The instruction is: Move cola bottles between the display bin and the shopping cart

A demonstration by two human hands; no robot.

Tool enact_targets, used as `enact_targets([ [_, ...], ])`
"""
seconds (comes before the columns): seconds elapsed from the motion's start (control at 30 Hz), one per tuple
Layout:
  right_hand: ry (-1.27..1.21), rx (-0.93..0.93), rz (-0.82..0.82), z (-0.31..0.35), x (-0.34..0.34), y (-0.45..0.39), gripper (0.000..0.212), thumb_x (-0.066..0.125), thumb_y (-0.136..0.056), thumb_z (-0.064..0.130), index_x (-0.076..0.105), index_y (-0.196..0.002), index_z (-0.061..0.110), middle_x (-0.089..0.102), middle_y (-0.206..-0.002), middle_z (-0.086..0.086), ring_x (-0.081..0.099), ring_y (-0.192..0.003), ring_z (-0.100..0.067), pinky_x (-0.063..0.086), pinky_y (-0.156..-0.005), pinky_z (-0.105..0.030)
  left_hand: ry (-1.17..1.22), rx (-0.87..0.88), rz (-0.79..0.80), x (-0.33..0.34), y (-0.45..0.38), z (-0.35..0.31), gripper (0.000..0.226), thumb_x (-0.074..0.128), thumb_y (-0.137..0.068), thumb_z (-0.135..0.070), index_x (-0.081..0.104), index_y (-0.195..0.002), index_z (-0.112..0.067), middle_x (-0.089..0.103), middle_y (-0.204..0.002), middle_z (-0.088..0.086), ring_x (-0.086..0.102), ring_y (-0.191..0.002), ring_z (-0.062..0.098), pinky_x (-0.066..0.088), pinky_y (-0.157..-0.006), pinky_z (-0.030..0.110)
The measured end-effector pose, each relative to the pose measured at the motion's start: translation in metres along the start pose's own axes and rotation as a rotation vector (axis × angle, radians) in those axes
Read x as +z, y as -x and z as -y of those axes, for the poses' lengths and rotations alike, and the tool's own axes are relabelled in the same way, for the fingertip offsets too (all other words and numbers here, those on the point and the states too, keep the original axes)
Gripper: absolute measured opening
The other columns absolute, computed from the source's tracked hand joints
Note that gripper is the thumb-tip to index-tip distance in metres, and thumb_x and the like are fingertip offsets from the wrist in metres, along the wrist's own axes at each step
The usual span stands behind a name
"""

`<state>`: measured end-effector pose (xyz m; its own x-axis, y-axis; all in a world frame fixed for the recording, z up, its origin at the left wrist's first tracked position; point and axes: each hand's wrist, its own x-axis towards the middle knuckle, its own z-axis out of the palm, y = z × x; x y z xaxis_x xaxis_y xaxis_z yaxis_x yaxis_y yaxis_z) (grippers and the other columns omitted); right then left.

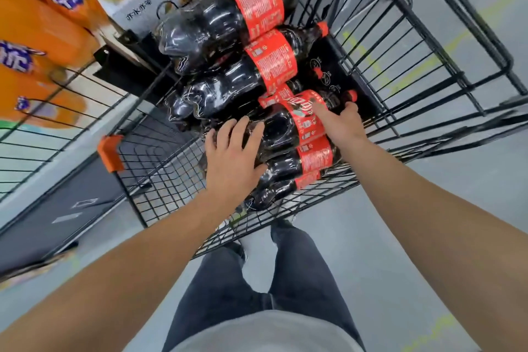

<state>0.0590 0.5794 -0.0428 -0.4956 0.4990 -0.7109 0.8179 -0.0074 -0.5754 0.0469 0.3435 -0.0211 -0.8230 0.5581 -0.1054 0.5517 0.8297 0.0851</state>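
Dark plastic cola bottles with red labels handled in a black wire shopping cart (pixel 160 168).
The left hand (pixel 231 157) is laid with spread fingers on the base of the top cola bottle (pixel 281 130); its neck end is gripped by the right hand (pixel 341 123).

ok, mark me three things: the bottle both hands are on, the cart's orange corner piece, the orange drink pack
cola bottle (pixel 281 126), head view, dark body left of its red label
orange corner piece (pixel 111 153), head view, middle of the plastic
orange drink pack (pixel 40 37), head view, orange wrap
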Motion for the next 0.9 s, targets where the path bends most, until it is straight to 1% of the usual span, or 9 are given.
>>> enact_targets([
  [0.1, -0.025, 0.020, -0.006, -0.001, 0.005, -0.005, 0.117, 0.070, -0.078, 0.069, 0.012, -0.162, 0.010, 0.039, -0.158, -0.015, 0.048, -0.139, -0.036, 0.045, -0.112, -0.053, 0.270, -0.135, -0.001, -0.016, -0.017, 0.009, 0.059, 0.069, -0.084, -0.053, 0.060, -0.135, -0.022, 0.053, -0.134, 0.002, 0.040, -0.126, 0.027, 0.037, -0.105, 0.050],
  [0.23, -0.088, 0.057, -0.001, -0.003, 0.008, -0.008, 0.133, 0.071, -0.059, 0.076, 0.012, -0.162, 0.015, 0.040, -0.157, -0.013, 0.050, -0.137, -0.036, 0.047, -0.110, -0.054, 0.260, -0.259, 0.278, -0.025, -0.037, 0.020, 0.088, 0.063, -0.082, -0.067, 0.039, -0.151, -0.018, 0.040, -0.146, 0.006, 0.032, -0.132, 0.033, 0.031, -0.113, 0.044],
  [0.27, -0.116, 0.077, 0.001, -0.002, 0.008, -0.009, 0.138, 0.071, -0.054, 0.078, 0.011, -0.162, 0.016, 0.042, -0.155, -0.012, 0.052, -0.135, -0.035, 0.048, -0.109, -0.054, 0.271, -0.260, 0.312, -0.025, -0.036, 0.018, 0.090, 0.063, -0.082, -0.067, 0.036, -0.152, -0.019, 0.039, -0.148, 0.007, 0.033, -0.134, 0.035, 0.031, -0.113, 0.045],
  [0.37, -0.222, 0.146, 0.034, 0.002, 0.009, -0.015, 0.130, 0.077, -0.064, 0.075, 0.012, -0.161, 0.017, 0.053, -0.136, -0.009, 0.062, -0.113, -0.030, 0.054, -0.100, -0.053, 0.322, -0.235, 0.299, -0.022, -0.025, 0.012, 0.092, 0.073, -0.078, -0.061, 0.037, -0.151, -0.019, 0.039, -0.151, 0.007, 0.034, -0.137, 0.035, 0.031, -0.116, 0.046],
  [0.47, -0.290, 0.211, 0.028, 0.008, 0.015, -0.028, 0.148, 0.074, -0.040, 0.083, 0.016, -0.157, 0.016, 0.057, -0.134, -0.011, 0.067, -0.109, -0.033, 0.056, -0.095, -0.057, 0.368, -0.258, 0.244, -0.019, -0.020, 0.011, 0.092, 0.084, -0.068, -0.055, 0.043, -0.145, -0.024, 0.033, -0.153, 0.003, 0.035, -0.138, 0.032, 0.038, -0.113, 0.048],
  [0.53, -0.310, 0.239, -0.017, 0.007, 0.023, -0.039, 0.153, 0.074, -0.031, 0.085, 0.018, -0.155, 0.015, 0.056, -0.136, -0.013, 0.065, -0.114, -0.036, 0.054, -0.098, -0.058, 0.418, -0.284, 0.289, -0.023, -0.026, 0.016, 0.093, 0.088, -0.063, -0.054, 0.044, -0.140, -0.028, 0.029, -0.153, -0.001, 0.045, -0.130, 0.028, 0.044, -0.102, 0.037],
  [0.63, -0.323, 0.268, -0.081, 0.015, 0.027, -0.034, 0.131, 0.079, -0.043, 0.077, 0.029, -0.145, 0.011, 0.058, -0.129, -0.014, 0.066, -0.107, -0.035, 0.057, -0.095, -0.054, 0.414, -0.265, 0.402, -0.031, -0.038, 0.021, 0.098, 0.090, -0.062, -0.051, 0.037, -0.142, -0.031, 0.037, -0.148, -0.003, 0.053, -0.115, 0.020, 0.037, -0.084, 0.026],
  [0.77, -0.351, 0.287, -0.124, 0.015, 0.032, -0.036, 0.114, 0.086, -0.060, 0.065, 0.033, -0.143, 0.009, 0.060, -0.120, -0.009, 0.067, -0.100, -0.030, 0.058, -0.091, -0.048, 0.414, -0.273, 0.519, -0.034, -0.047, 0.023, 0.119, 0.091, -0.060, -0.049, 0.022, -0.156, -0.035, 0.035, -0.156, 0.000, 0.045, -0.134, 0.023, 0.037, -0.097, 0.028],
  [0.9, -0.444, 0.303, -0.122, 0.015, 0.033, -0.041, 0.144, 0.082, -0.022, 0.073, 0.038, -0.146, 0.013, 0.068, -0.120, -0.010, 0.071, -0.101, -0.033, 0.058, -0.093, -0.052, 0.443, -0.280, 0.552, -0.033, -0.052, 0.027, 0.112, 0.090, -0.060, -0.050, 0.030, -0.153, -0.032, 0.043, -0.147, 0.004, 0.045, -0.131, 0.024, 0.040, -0.103, 0.033],
])
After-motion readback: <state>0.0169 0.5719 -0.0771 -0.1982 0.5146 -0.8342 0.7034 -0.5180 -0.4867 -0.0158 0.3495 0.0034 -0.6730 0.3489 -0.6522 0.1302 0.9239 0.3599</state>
